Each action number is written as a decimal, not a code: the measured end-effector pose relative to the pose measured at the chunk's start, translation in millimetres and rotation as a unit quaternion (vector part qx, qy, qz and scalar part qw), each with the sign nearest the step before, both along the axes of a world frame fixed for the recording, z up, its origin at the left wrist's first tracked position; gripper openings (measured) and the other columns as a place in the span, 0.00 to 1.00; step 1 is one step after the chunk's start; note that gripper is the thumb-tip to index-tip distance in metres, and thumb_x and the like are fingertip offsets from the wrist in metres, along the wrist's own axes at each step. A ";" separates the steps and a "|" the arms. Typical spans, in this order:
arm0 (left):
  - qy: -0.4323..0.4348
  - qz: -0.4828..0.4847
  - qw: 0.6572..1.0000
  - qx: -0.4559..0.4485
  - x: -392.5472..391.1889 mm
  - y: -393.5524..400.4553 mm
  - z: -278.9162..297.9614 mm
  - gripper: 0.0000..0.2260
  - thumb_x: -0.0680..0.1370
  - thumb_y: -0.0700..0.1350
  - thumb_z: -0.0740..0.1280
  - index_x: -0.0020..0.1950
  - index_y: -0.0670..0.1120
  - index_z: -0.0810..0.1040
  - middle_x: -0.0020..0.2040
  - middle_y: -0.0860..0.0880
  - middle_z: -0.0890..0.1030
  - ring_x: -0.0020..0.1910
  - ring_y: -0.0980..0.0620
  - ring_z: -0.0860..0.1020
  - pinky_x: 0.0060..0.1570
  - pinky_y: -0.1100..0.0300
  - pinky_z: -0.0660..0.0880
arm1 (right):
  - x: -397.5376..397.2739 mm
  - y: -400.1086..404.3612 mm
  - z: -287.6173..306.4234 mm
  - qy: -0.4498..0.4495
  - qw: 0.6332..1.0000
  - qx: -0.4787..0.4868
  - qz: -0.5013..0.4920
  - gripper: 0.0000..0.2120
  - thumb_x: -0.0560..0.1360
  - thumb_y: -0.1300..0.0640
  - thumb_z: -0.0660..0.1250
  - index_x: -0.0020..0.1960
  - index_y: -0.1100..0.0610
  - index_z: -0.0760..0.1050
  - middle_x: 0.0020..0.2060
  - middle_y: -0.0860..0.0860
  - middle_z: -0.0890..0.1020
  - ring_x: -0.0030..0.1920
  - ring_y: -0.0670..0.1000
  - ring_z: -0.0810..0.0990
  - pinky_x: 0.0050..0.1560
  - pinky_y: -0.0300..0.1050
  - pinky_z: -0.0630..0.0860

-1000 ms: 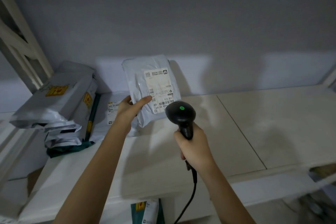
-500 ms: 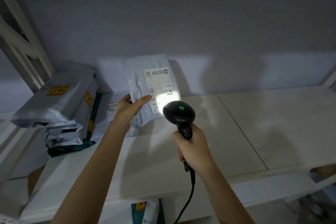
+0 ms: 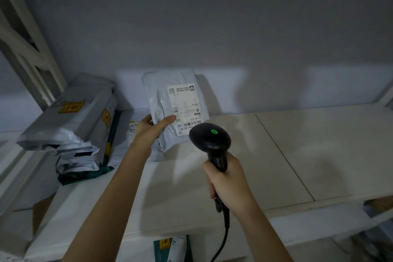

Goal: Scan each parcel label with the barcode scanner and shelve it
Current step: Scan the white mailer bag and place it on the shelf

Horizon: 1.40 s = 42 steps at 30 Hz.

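Nearest, right hand (image 3: 228, 185) wrapped round the handle of the black barcode scanner (image 3: 210, 140), head with green light aimed just below the label (image 3: 187, 108). Beyond, left hand (image 3: 152, 127) gripping the grey parcel (image 3: 168, 91) at its lower left edge, thumb on the label's margin, upright above the white shelf (image 3: 319, 151). Farther left, stacked grey mailers (image 3: 70, 121) lying on the same shelf.

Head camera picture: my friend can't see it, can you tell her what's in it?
A left hand holds up a grey parcel with its white label facing the camera, while the right hand grips a black barcode scanner pointed at it. More grey parcels are stacked at the left of a pale shelf.
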<state>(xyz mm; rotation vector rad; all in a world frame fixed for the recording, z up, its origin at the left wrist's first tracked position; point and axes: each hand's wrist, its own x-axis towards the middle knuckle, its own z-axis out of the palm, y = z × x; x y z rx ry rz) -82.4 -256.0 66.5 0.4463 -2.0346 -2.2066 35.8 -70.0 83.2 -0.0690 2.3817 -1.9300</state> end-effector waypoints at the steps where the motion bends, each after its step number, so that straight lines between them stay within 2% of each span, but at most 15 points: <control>1: 0.000 0.001 1.000 0.003 0.0 -0.5 -0.4 0.18 0.67 0.45 0.76 0.55 0.46 0.78 0.51 0.48 0.82 0.48 0.50 0.81 0.42 0.60 0.76 | -0.3 0.2 -0.8 0.003 1.000 0.002 0.000 0.07 0.71 0.66 0.60 0.36 0.59 0.66 0.21 0.55 0.66 0.19 0.48 0.65 0.23 0.37 0.67; 5: -0.004 0.005 1.000 0.003 -0.6 -1.9 -0.5 0.17 0.67 0.45 0.77 0.53 0.46 0.79 0.49 0.48 0.83 0.49 0.48 0.82 0.45 0.57 0.78 | -2.5 1.4 -4.5 0.006 1.000 0.005 0.001 0.07 0.72 0.65 0.60 0.36 0.57 0.66 0.21 0.53 0.67 0.18 0.48 0.67 0.23 0.37 0.67; 10: -0.009 0.008 1.000 0.024 8.1 -6.1 -2.3 0.16 0.66 0.43 0.77 0.51 0.46 0.79 0.50 0.48 0.83 0.49 0.49 0.82 0.52 0.52 0.78 | -23.8 5.9 -21.7 -0.022 0.998 -0.031 -0.053 0.05 0.74 0.63 0.61 0.45 0.56 0.66 0.25 0.54 0.69 0.19 0.48 0.67 0.22 0.40 0.67; 14: -0.019 0.029 0.999 0.035 24.1 -8.6 -5.9 0.12 0.68 0.40 0.76 0.47 0.48 0.77 0.43 0.53 0.81 0.43 0.53 0.80 0.45 0.56 0.77 | -63.8 12.0 -48.5 -0.078 0.992 -0.041 -0.096 0.07 0.75 0.59 0.62 0.47 0.59 0.64 0.33 0.57 0.70 0.20 0.50 0.69 0.24 0.42 0.67; 18: -0.035 0.046 0.998 0.027 39.3 -13.2 -9.3 0.10 0.68 0.38 0.75 0.43 0.48 0.77 0.42 0.50 0.81 0.42 0.53 0.79 0.40 0.59 0.75 | -94.4 13.2 -71.8 -0.114 0.988 -0.018 -0.099 0.09 0.76 0.57 0.62 0.50 0.61 0.66 0.36 0.54 0.73 0.29 0.51 0.73 0.25 0.42 0.71; 21: -0.047 0.055 0.997 0.033 50.1 -14.6 -10.7 0.08 0.69 0.38 0.75 0.44 0.47 0.78 0.43 0.47 0.82 0.41 0.52 0.80 0.38 0.59 0.74 | -107.6 11.8 -82.6 -0.159 0.984 -0.010 -0.082 0.07 0.76 0.55 0.63 0.47 0.58 0.67 0.36 0.56 0.73 0.30 0.51 0.73 0.23 0.40 0.71; 23: -0.054 0.051 0.996 0.044 57.9 -14.4 -9.6 0.09 0.70 0.39 0.73 0.49 0.44 0.80 0.47 0.44 0.82 0.43 0.51 0.80 0.36 0.60 0.74 | -114.0 10.9 -87.4 -0.193 0.978 -0.010 -0.072 0.08 0.75 0.55 0.64 0.43 0.57 0.67 0.34 0.56 0.72 0.30 0.51 0.72 0.23 0.40 0.70; 26: -0.057 0.037 0.996 0.053 68.0 -15.5 -8.5 0.14 0.71 0.41 0.72 0.56 0.43 0.79 0.51 0.45 0.83 0.48 0.48 0.81 0.42 0.57 0.76 | -121.6 10.6 -92.6 -0.205 0.977 0.018 -0.063 0.10 0.75 0.54 0.64 0.38 0.56 0.67 0.31 0.55 0.72 0.30 0.53 0.72 0.29 0.43 0.71; 29: -0.050 0.028 0.996 0.069 78.2 -17.1 -7.5 0.11 0.72 0.43 0.72 0.54 0.48 0.80 0.48 0.51 0.85 0.50 0.50 0.81 0.46 0.56 0.76 | -126.2 11.6 -94.1 -0.174 0.980 0.088 -0.042 0.12 0.74 0.53 0.63 0.34 0.56 0.69 0.29 0.54 0.73 0.31 0.53 0.73 0.35 0.43 0.68; 31: -0.038 0.031 0.996 0.081 85.9 -16.9 -6.3 0.08 0.73 0.41 0.71 0.49 0.51 0.81 0.43 0.54 0.86 0.48 0.52 0.81 0.45 0.57 0.75 | -126.0 12.7 -96.4 -0.158 0.982 0.100 -0.034 0.13 0.75 0.53 0.62 0.34 0.57 0.70 0.28 0.53 0.72 0.30 0.52 0.71 0.33 0.43 0.64; 34: -0.032 0.037 0.995 0.089 98.5 -17.8 -5.6 0.10 0.71 0.43 0.72 0.50 0.53 0.80 0.46 0.52 0.86 0.51 0.50 0.82 0.49 0.55 0.76 | -125.0 15.1 -100.7 -0.166 0.981 0.093 -0.030 0.13 0.76 0.48 0.61 0.42 0.58 0.70 0.33 0.53 0.73 0.33 0.52 0.73 0.34 0.44 0.65; 36: -0.036 0.034 0.995 0.083 105.6 -19.4 -5.3 0.18 0.64 0.47 0.76 0.52 0.54 0.80 0.51 0.51 0.85 0.54 0.49 0.81 0.56 0.51 0.75 | -123.5 17.4 -103.2 -0.153 0.978 0.130 -0.055 0.20 0.75 0.43 0.59 0.51 0.61 0.70 0.41 0.56 0.76 0.40 0.55 0.76 0.39 0.45 0.71; 37: -0.039 0.036 0.995 0.080 108.1 -20.7 -5.4 0.21 0.62 0.49 0.78 0.54 0.55 0.79 0.52 0.51 0.85 0.55 0.49 0.81 0.59 0.49 0.74 | -121.6 19.4 -105.1 -0.130 0.973 0.173 -0.082 0.23 0.75 0.42 0.59 0.55 0.63 0.70 0.47 0.57 0.76 0.46 0.57 0.77 0.44 0.47 0.73; 39: -0.045 0.028 0.995 0.082 112.2 -20.9 -2.3 0.24 0.62 0.50 0.78 0.56 0.54 0.79 0.54 0.51 0.84 0.56 0.48 0.80 0.62 0.48 0.73 | -113.8 22.0 -103.2 -0.038 0.963 0.227 -0.142 0.21 0.76 0.47 0.59 0.58 0.64 0.70 0.55 0.59 0.74 0.56 0.59 0.74 0.53 0.49 0.72; 42: -0.050 0.010 0.994 0.096 116.7 -20.4 3.0 0.24 0.64 0.50 0.77 0.59 0.52 0.78 0.54 0.50 0.84 0.56 0.48 0.81 0.56 0.51 0.75 | -89.8 23.3 -88.1 0.127 0.969 0.153 -0.144 0.13 0.77 0.58 0.60 0.59 0.61 0.72 0.56 0.53 0.73 0.59 0.53 0.73 0.57 0.42 0.69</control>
